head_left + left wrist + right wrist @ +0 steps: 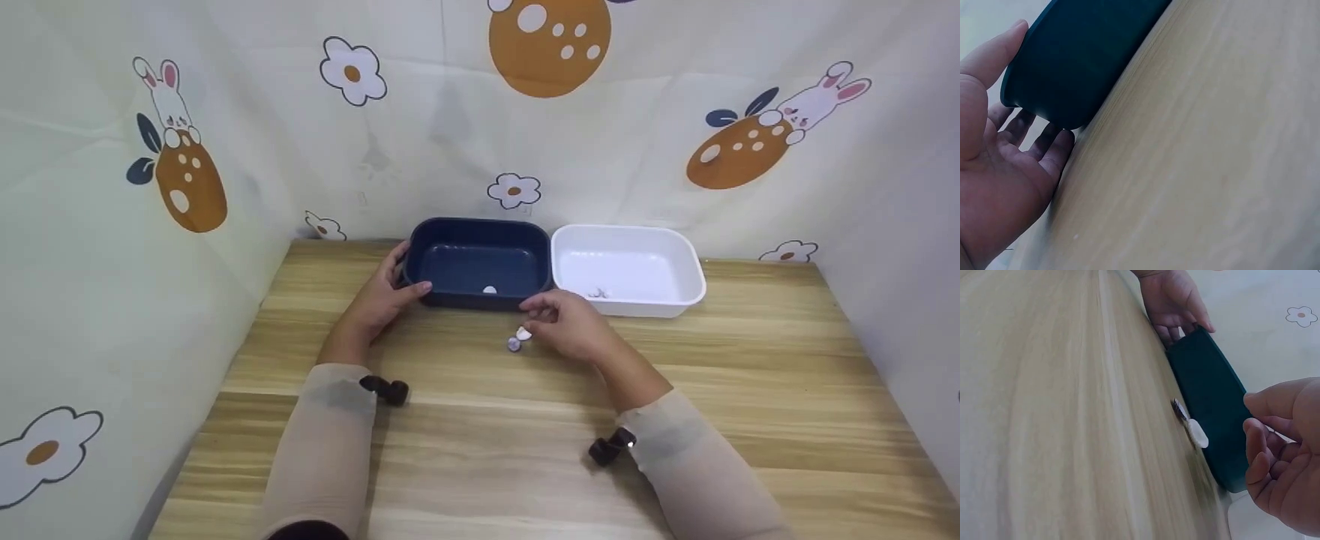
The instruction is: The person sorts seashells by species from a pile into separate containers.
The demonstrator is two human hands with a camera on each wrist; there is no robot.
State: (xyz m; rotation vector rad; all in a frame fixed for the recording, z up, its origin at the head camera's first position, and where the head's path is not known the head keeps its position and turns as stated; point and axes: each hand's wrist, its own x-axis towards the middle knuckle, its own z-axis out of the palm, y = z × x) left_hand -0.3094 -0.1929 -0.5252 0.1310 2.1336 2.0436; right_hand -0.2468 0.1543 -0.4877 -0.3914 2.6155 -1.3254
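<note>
My left hand (379, 300) grips the left end of a dark blue rectangular container (487, 301), its thumb on the front rim and fingers round the outer end. My right hand (568, 328) is at the container's front right corner, fingers loosely bent and the thumb apart from them; nothing shows between their tips. On the tabletop by that hand lie a small white flat piece (523, 334) and a small greyish-lilac round piece (514, 344), close together. Another small white piece (490, 290) shows inside the dark container near its front wall.
A white rectangular container (694, 285) stands against the right side of the dark one, with several small pale pieces (598, 293) inside. Both containers are near the back edge of the wood-grain table (480, 450). A printed cloth wall (442, 112) rises behind and at both sides.
</note>
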